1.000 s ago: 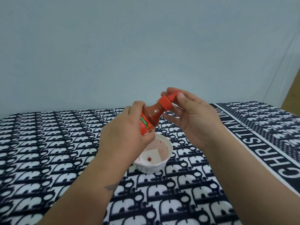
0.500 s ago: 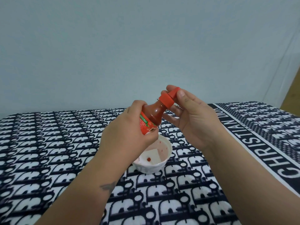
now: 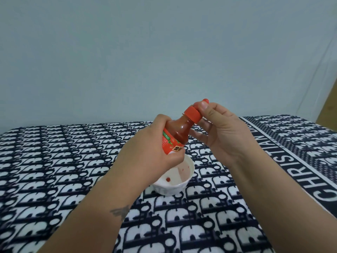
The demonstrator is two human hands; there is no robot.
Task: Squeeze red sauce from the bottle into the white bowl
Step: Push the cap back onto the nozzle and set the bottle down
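Pale blue-grey wall fills the upper half; below it a cloth (image 3: 54, 170) printed in dark blue and white letters covers the surface, its near edge cut off by the frame. Much of the bottle (image 3: 179, 133) is hidden inside the left hand (image 3: 151, 154), whose fingers wrap tight round the labelled body; only the neck, the shoulder and part of the label show; it tilts up to the right, above the bowl (image 3: 175, 187). Right hand (image 3: 224, 132) pinches the red cap (image 3: 193, 114) between thumb and fingers, the other fingers loosely spread; the cap's tip is half hidden. Part of the bowl's rim lies behind the left hand; red drops spot its inside.
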